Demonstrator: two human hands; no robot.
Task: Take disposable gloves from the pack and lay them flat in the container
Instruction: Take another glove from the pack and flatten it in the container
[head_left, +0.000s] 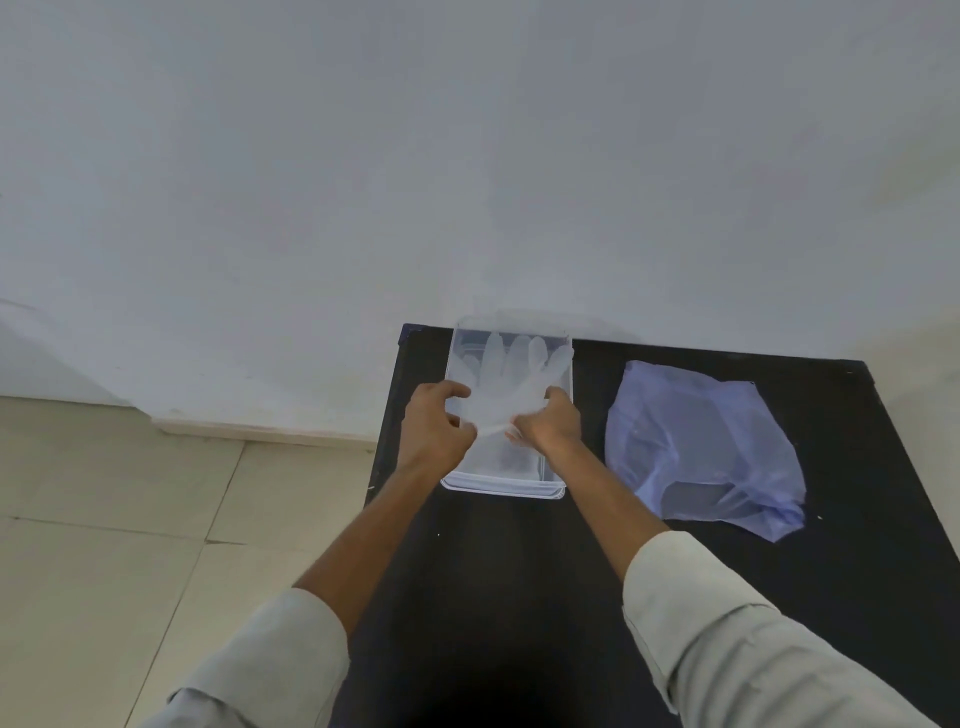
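Laying glove (511, 379) flat in container (556, 491) on tabletop (519, 571); we are pinching its middle, left hand (439, 428) and right hand (550, 423) fingers clamped on it. Next, probably: releasing, smoothing, reaching to pack (701, 447).

Can't tell what's inside the blue pack (701, 441), too crumpled. Glove (511, 384) cuff half hidden under both hands. Near end of table (857, 415) cut off at the bottom edge.
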